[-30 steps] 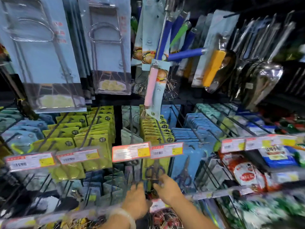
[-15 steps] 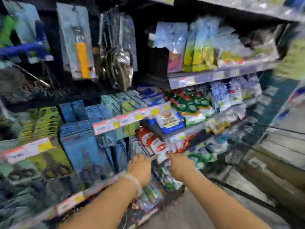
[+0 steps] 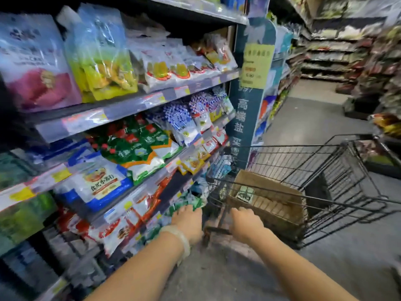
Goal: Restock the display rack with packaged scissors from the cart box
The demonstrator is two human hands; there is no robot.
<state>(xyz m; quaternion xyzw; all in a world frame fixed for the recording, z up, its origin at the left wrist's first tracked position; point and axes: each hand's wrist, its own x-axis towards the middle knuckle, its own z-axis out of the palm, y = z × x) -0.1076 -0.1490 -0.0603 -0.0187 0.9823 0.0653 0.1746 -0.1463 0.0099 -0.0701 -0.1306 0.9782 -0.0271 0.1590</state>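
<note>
Shelving unit [image 3: 134, 105] fills the left half, several tiers, packed w/ bagged goods; far left and bottom tiers blur out, cut by frame edge. Aisle floor [image 3: 314, 127] runs back on the right to more shelves, too smeared to read. Teal end panel [image 3: 245, 127] at the shelf's end carries white vertical characters 高端盐, lower ones hidden behind the cart; a yellow notice [image 3: 257, 68] on it has print too blurred, only sthg like "5.00" shows.

Black wire cart [image 3: 338, 170] stands right of centre on the floor, its far right corner cut off by other stock. Inside it, at the near left end, sits the cardboard box [image 3: 269, 205], top open, tan packs lined up inside w/ one green-white printed pack [image 3: 245, 194] standing at the left end; can't tell if they're scissors, contents too small and half hidden by cart wires.

Blue-white bag [image 3: 97, 183] on the middle tier reads 食用小苏打. Green bags [image 3: 138, 146] beside it: print not legible. Price tags along shelf edges unreadable.

Left hand [image 3: 188, 222], pale bracelet [image 3: 180, 240] on the wrist, reaches fwd near the cart's near-left corner, fingers loosely extended, holding nothing, tips over green packs on a low tier. Right hand [image 3: 247, 222] is at the cart's near edge just before the box, fingers curled down; whether they grip a wire or anything else can't be told.
</note>
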